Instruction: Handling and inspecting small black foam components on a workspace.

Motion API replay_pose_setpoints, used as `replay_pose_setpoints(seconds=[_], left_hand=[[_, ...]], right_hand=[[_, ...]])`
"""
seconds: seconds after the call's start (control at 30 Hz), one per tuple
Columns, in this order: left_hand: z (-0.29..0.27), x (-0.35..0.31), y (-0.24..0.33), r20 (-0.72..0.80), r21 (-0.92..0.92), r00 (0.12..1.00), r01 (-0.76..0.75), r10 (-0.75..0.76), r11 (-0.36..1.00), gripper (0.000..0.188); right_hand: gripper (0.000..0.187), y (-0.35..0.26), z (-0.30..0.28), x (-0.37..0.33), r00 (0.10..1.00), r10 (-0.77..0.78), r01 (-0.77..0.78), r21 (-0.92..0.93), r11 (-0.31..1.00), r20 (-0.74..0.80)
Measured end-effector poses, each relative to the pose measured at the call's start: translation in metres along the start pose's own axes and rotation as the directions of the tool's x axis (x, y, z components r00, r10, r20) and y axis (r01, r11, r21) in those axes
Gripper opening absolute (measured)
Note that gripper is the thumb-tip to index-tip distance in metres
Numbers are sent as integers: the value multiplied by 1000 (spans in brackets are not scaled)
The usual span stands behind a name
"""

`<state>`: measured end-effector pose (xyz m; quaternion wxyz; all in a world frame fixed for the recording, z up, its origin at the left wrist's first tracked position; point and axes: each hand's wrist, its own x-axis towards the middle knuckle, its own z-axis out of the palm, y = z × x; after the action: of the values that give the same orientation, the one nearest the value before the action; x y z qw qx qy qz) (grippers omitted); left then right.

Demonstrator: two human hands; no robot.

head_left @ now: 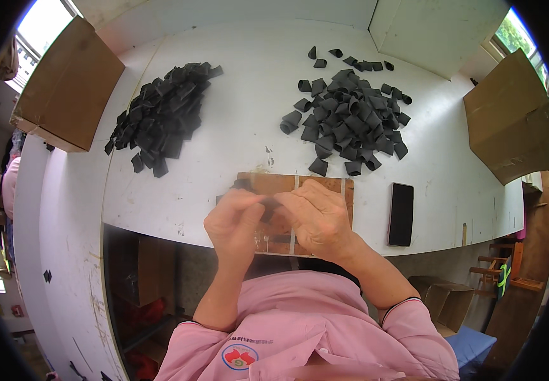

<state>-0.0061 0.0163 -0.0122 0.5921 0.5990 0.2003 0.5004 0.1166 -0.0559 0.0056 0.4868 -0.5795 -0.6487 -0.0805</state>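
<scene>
Both hands meet over a brown board [324,185] at the table's near edge. My left hand [235,219] is closed, thumb and fingers pinching a small black foam-like piece [268,204]. From the other side my right hand [317,219] has its fingertips closed on the same piece; the fingers hide much of it. Another dark piece [242,184] lies just behind my left hand on the board's far left corner. Farther left is a heap of flat black pieces [163,111]. To the right sits a heap of black pieces curled into short tubes [350,117].
A black phone [401,214] lies on the white table [249,95], right of the board. Cardboard boxes stand at the left [71,82] and right [512,117] sides. A few loose tubes [363,65] lie beyond the right heap. Another person [11,184] is at far left.
</scene>
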Motion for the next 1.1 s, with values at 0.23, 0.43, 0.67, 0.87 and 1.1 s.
replay_pose_setpoints(seconds=[0.23, 0.43, 0.67, 0.87, 1.1], left_hand=[[6, 1, -1, 25, 216, 998, -69, 65, 974, 9], [2, 7, -2, 53, 295, 993, -115, 104, 949, 13], [1, 17, 4, 101, 287, 975, -221, 200, 932, 16], [-7, 8, -11, 97, 383, 977, -211, 188, 899, 13], [-33, -7, -75, 58, 885, 997, -31, -44, 464, 27]], right_hand=[[17, 0, 0, -7, 1000, -19, 17, -129, 992, -20], [19, 6, 5, -5, 997, -81, 77, -198, 977, -12], [20, 9, 9, -2, 989, -84, 69, -123, 990, -122], [15, 9, 7, -2, 997, -40, 30, -132, 991, -70], [24, 38, -24, 22, 633, 768, -608, 550, 572, -99]])
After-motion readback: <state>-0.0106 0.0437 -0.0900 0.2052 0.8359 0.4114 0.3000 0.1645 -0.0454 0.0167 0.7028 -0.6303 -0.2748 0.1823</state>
